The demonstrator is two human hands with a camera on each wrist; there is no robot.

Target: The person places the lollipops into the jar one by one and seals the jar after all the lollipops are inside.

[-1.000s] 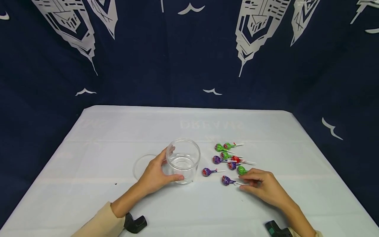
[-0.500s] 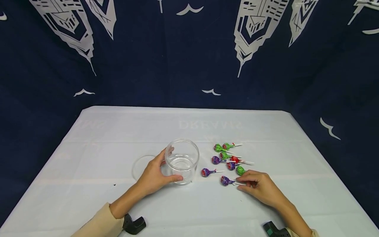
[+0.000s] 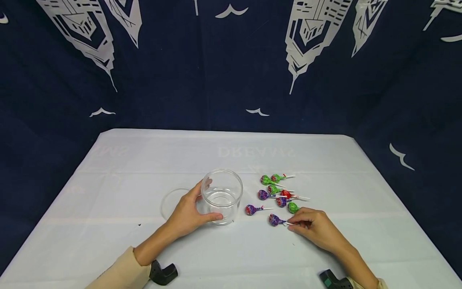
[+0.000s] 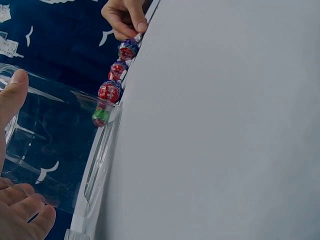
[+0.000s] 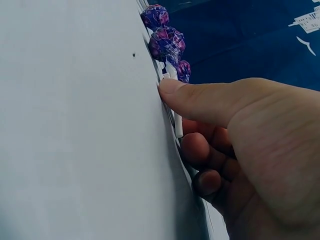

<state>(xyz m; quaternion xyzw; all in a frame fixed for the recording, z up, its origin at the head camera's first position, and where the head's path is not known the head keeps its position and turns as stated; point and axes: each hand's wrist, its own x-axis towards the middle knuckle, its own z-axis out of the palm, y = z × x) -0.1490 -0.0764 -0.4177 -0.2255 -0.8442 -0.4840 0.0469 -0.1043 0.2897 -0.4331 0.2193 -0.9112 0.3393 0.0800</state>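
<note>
A clear round jar (image 3: 222,200) stands upright on the white table, its mouth uncovered. My left hand (image 3: 188,212) holds it from the left side, thumb in front and fingers around the back; the left wrist view shows the thumb and fingers on either side of its wall. To the right of the jar, my right hand (image 3: 317,228) pinches the white stick of a purple-wrapped lollipop (image 3: 275,220) between thumb and fingers. The lollipop's head (image 5: 167,44) points left, low at the table surface. Another purple lollipop (image 3: 251,210) lies between it and the jar.
Behind the right hand lies a loose group of green lollipops (image 3: 266,180), purple ones (image 3: 263,195) and a red one (image 3: 286,194). A clear round lid (image 3: 163,202) lies flat, partly behind the left hand. A dark blue printed cloth (image 3: 202,72) hangs beyond the table.
The right thumb and fingertips have come slightly further left along the lollipop's stick. The left hand and the jar have stayed where they were.
</note>
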